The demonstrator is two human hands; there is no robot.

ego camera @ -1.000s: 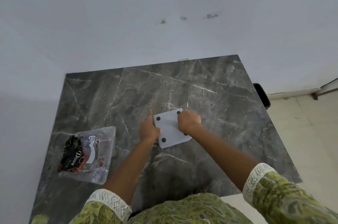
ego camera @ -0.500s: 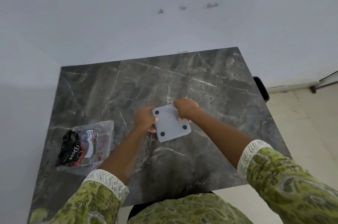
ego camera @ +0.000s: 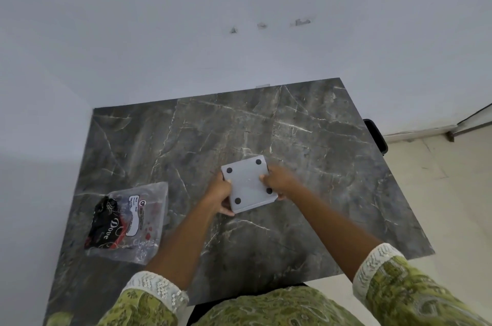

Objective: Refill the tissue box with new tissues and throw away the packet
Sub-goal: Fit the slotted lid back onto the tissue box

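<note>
The grey square tissue box (ego camera: 247,183) is upside down at the middle of the dark marble table (ego camera: 306,139), its base with four black round feet facing up. My left hand (ego camera: 219,194) grips its left side and near-left corner. My right hand (ego camera: 279,182) holds its right edge, fingers curled over the side. A clear plastic packet (ego camera: 127,221) with black and red "Dove" print lies flat on the table's left part, apart from both hands. No tissues are visible.
A white wall stands right behind the table's far edge. A black object (ego camera: 376,136) sticks out past the table's right edge. Pale floor tiles lie to the right. My green patterned sleeves fill the bottom of the view.
Both hands stay on the upside-down box. My right hand slid from its far corner to its right edge, and my left hand moved down to the near-left corner. The packet has not moved.
</note>
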